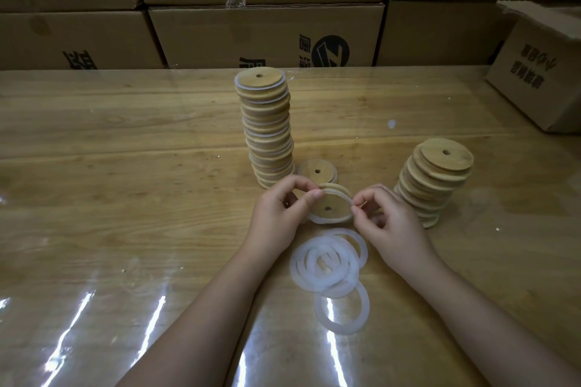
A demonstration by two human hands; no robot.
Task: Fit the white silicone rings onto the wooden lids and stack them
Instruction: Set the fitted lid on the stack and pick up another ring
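A wall of stacked cardboard boxes [264, 34] runs along the far edge of a wooden table [125, 166], which lies under a clear plastic sheet [94, 308] that catches bright streaks of light on the near side. One more box [540, 72] sits on the table at the far right, tilted. Near the middle stands a tall stack of lids [267, 129], leaning a little, with white rims showing between the wooden discs. A shorter stack of lids [435, 179] stands to the right, its discs shifted unevenly. A single lid [317, 170] lies flat just beside the foot of the tall stack. In front of it, both hands hold a wooden lid [330, 204] above the table, tilted toward the camera so its small hole shows. The left hand [276, 214] pinches the lid's upper left edge between thumb and forefinger, its other fingers curled behind. The right hand [386, 220] pinches a white ring [327, 219] at the lid's right edge with thumb and forefinger, and the ring lies partly around the lid's rim, hanging loose along the near side. Just nearer, between the two wrists, a loose pile of rings [327, 264] lies overlapping on the table, and one ring [342, 308] sits at its near edge, partly under the pile.
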